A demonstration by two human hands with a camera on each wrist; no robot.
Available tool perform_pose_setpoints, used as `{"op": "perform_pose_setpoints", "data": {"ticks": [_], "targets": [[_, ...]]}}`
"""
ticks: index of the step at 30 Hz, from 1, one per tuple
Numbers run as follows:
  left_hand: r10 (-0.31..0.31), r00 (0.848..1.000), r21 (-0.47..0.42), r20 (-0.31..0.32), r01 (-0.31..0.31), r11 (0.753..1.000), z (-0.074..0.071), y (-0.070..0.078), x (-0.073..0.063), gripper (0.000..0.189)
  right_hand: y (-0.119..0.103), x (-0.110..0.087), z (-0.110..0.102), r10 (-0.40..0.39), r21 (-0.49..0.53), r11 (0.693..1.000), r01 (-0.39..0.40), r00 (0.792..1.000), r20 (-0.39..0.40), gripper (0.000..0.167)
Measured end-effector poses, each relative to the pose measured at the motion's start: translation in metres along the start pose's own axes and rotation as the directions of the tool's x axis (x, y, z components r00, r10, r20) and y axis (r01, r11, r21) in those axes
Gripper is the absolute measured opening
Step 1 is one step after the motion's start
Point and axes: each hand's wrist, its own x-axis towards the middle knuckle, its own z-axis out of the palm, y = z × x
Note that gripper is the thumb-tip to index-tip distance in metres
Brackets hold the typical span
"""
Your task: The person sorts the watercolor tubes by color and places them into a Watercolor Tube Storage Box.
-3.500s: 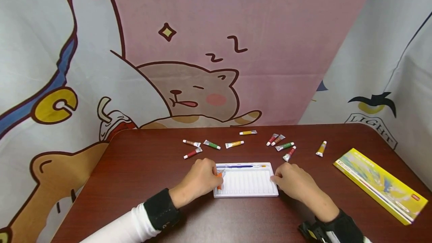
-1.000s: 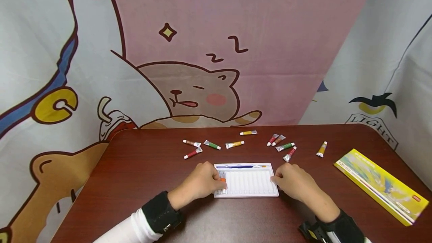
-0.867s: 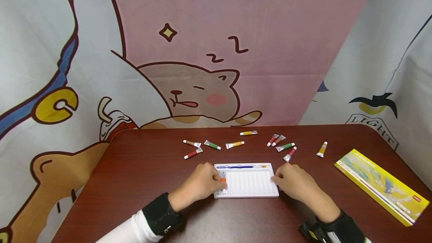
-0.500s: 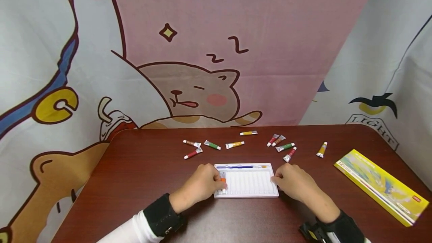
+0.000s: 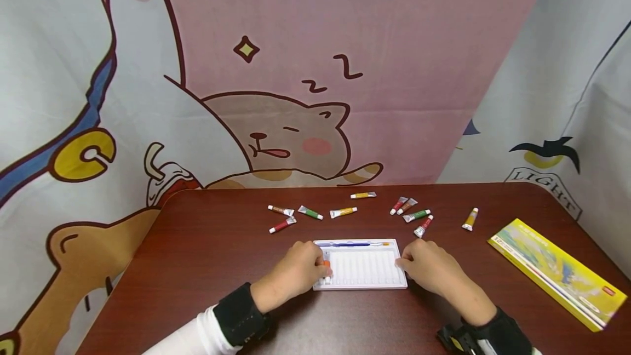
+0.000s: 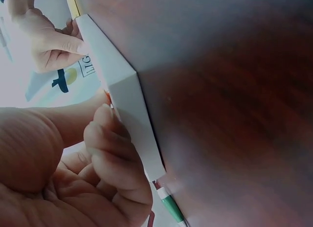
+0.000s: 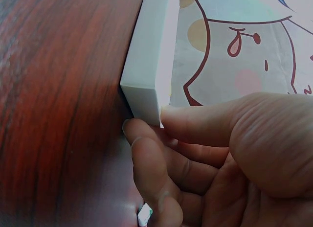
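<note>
A white plastic paint tray [image 5: 367, 267] lies on the table, its narrow slots facing up and a blue-handled paintbrush [image 5: 352, 244] along its far edge. At its left end my left hand [image 5: 298, 268] holds an orange paint tube [image 5: 326, 263], thumb low near the white cap. In the left wrist view, other fingers [image 6: 115, 153] curl against the tray's outer wall; most of the tube is hidden there. My right hand [image 5: 430, 266] grips the tray's right end. In the right wrist view its thumb [image 7: 195, 123] is on the rim, with fingertips beside the end wall.
Several small paint tubes lie beyond the tray, among them a green tube [image 5: 310, 212], a yellow tube [image 5: 343, 212] and a red tube [image 5: 424, 225]. A yellow box [image 5: 557, 273] lies at the right. A cartoon-printed cloth [image 5: 394, 70] hangs behind the table [image 5: 207, 251].
Since the earliest frame, the orange tube has come down into the tray's left end, and my left thumb has shifted nearer the front. Over the last second both hands stay almost still.
</note>
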Motion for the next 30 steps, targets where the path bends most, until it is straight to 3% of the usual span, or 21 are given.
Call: {"op": "perform_pose_setpoints", "data": {"ticks": [22,30], "targets": [[-0.055,0.998,0.046,0.027,0.054,0.997,-0.0022,0.0037,0.0038,0.041,0.0005,-0.0006,-0.0003,0.006,0.014,1.000,-0.006,1.000,0.006,0.028],[-0.007,1.000,0.015,0.025,0.007,1.000,-0.0045,-0.0019,0.0042,0.042,0.0017,0.0000,0.0000,-0.003,0.011,1.000,0.003,1.000,0.007,0.028]]}}
